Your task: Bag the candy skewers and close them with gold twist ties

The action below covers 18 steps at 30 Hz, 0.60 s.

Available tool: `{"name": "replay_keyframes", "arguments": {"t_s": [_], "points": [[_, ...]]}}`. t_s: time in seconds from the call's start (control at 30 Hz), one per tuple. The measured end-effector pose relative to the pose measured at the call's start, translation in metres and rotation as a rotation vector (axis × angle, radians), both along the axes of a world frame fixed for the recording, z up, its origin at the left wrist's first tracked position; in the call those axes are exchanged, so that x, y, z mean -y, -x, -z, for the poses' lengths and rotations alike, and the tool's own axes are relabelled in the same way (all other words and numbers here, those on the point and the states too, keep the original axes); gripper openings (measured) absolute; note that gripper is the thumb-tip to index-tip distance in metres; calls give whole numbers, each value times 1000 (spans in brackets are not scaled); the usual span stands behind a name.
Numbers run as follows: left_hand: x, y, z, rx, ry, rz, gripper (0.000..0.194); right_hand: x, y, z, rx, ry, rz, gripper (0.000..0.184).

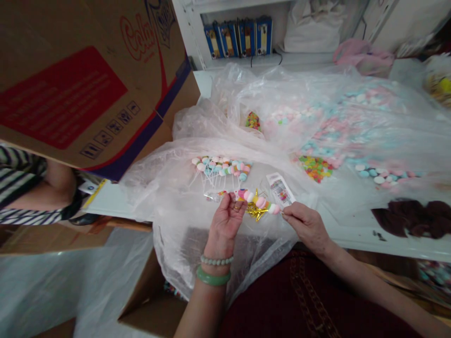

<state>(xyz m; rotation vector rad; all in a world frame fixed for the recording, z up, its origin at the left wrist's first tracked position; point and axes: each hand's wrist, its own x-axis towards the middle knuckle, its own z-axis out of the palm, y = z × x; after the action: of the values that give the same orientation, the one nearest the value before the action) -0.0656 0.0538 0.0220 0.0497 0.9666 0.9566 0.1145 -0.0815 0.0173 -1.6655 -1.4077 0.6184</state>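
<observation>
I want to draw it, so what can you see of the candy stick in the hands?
The candy stick is a row of rounded, soft-looking pieces, mostly pink and white, with some yellow. In the picture it slants down toward the right hand, which pinches that end; the left hand is at the other.

A big brown carton (88, 28) with a red panel and the word "Cola" fills the upper left of the frame, and below it at the left edge show a co-worker's striped sleeve (17, 162) and bent arm (58, 185). At the top centre, a white shelf (243, 5) stands over a row of blue boxes (262, 37), with a white bag (313, 30) to their right and a pink bag (362, 54) farther right. A dark brown heap (416, 218) lies at the right, and an open box (148, 303) stands at the lower left of centre.
</observation>
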Motion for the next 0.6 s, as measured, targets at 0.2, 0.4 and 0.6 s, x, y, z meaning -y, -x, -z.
{"name": "replay_keyframes", "arguments": {"t_s": [0.2, 0.4, 0.6], "points": [[5, -2, 4, -71, -251, 94, 10, 3, 0, 2, 215, -75, -40, 24], [16, -10, 4, -75, -337, 249, 25, -3, 5, 9, -33, 125, -22, 15], [19, -13, 14, -12, -323, 187, 24, -5, 14, 6, -522, 443, -56, 17]]}}
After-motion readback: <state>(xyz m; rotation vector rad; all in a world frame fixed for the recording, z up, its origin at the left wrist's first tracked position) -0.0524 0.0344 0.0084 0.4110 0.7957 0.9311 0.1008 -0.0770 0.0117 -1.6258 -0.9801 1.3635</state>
